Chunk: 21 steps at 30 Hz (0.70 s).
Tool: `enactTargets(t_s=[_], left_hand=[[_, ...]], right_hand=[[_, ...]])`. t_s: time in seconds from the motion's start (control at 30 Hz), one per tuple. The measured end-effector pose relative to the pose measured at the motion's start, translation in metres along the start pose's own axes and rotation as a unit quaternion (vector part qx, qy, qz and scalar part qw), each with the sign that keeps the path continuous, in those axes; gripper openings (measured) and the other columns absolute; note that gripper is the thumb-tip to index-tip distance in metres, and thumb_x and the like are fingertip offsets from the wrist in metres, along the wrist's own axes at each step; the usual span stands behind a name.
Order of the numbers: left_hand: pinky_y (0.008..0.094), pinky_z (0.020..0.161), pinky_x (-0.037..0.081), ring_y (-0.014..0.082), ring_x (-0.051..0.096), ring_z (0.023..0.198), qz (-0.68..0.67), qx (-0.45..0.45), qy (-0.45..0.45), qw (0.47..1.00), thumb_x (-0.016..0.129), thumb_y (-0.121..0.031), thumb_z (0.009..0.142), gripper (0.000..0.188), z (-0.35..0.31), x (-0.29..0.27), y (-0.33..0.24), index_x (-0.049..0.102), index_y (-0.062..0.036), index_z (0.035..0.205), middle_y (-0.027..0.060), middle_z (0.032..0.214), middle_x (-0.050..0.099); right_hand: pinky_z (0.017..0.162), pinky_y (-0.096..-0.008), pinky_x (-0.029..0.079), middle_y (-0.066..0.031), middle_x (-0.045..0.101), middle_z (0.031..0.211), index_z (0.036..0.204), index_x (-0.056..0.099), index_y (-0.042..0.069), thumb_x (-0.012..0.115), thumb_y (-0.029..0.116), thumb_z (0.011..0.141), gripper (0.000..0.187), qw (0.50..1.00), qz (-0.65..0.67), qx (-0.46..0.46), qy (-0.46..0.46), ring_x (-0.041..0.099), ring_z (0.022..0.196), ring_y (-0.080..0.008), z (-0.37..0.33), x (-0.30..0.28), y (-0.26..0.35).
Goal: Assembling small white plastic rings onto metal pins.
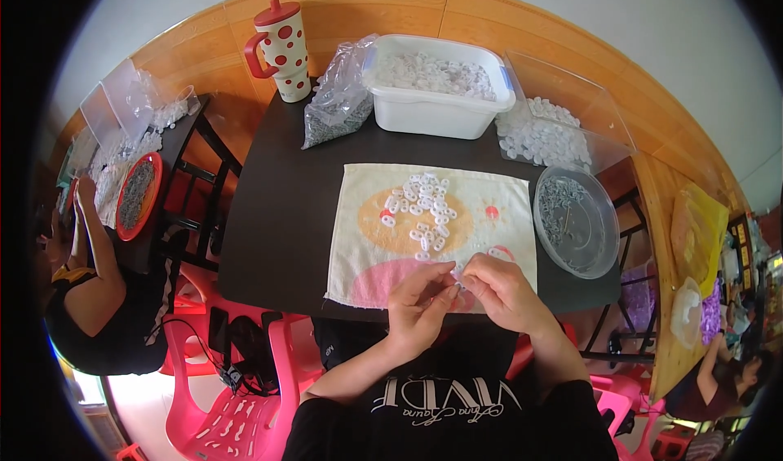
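My left hand (418,299) and my right hand (502,290) meet over the near edge of a patterned towel (347,232). Their fingertips are pinched together around a small white plastic piece (458,274), partly hidden by the fingers. Beyond the hands, several small white oval pieces with two dark holes (426,190) lie loose in a cluster on the towel. A round clear plastic basin (605,245) stands to the right of the towel, with small grey metal parts (558,210) heaped along its left side.
At the back stand a spotted tumbler (292,57), a plastic bag of grey parts (338,114), a white tub (432,112) and a clear box of white pieces (545,135). Pink chairs (228,420) flank me. Other people work at the left table and at the right.
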<state>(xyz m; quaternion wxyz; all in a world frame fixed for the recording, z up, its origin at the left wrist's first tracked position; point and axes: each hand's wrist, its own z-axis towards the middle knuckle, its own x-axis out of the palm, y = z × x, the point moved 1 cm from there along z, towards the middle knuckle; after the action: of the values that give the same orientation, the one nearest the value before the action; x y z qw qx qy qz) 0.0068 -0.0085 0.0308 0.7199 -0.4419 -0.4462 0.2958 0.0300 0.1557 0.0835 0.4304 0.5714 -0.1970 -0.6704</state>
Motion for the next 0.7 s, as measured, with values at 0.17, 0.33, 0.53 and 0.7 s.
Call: enactTargets(t_s=[0.17,0.33,0.53,0.7], left_hand=[[0.0216,0.069,0.049,0.0091,0.06,0.081,-0.01,-0.01,0.001,1.0,0.06,0.012,0.088,0.037,0.002,-0.002,0.0,0.057,0.0034,0.123,0.0061,0.093,0.062],[0.0216,0.069,0.05,0.0092,0.06,0.081,-0.02,-0.006,0.01,1.0,0.059,0.012,0.088,0.037,0.002,-0.001,0.0,0.057,0.0033,0.124,0.0062,0.093,0.062],[0.0215,0.07,0.05,0.0098,0.061,0.083,-0.05,-0.007,-0.007,0.999,0.059,0.012,0.087,0.038,0.003,-0.001,-0.001,0.057,0.0033,0.124,0.0068,0.095,0.062],[0.0217,0.071,0.051,0.0107,0.061,0.085,-0.037,-0.02,0.007,0.999,0.059,0.013,0.087,0.038,0.003,-0.003,0.0,0.057,0.004,0.124,0.0069,0.097,0.063]], right_hand=[[0.064,-0.0268,0.047,-0.0127,0.06,0.095,0.102,0.061,-0.002,0.059,-0.008,0.084,0.02,0.996,0.015,-0.034,-0.08,0.06,0.078,-0.019,0.005,-0.017,0.004],[0.072,-0.0353,0.042,-0.0082,0.062,0.09,0.1,0.063,0.005,0.062,-0.007,0.08,0.023,0.991,-0.032,-0.116,-0.049,0.059,0.077,-0.0258,0.013,-0.013,0.008],[0.068,-0.0349,0.044,-0.0108,0.061,0.082,0.098,0.061,0.001,0.063,-0.01,0.078,0.023,0.988,-0.052,-0.123,-0.077,0.057,0.073,-0.0264,0.013,-0.002,0.006],[0.071,-0.0356,0.04,-0.0067,0.061,0.089,0.104,0.059,0.006,0.063,-0.007,0.079,0.029,0.986,-0.066,-0.133,-0.072,0.058,0.079,-0.0263,0.011,0.0,0.0]])
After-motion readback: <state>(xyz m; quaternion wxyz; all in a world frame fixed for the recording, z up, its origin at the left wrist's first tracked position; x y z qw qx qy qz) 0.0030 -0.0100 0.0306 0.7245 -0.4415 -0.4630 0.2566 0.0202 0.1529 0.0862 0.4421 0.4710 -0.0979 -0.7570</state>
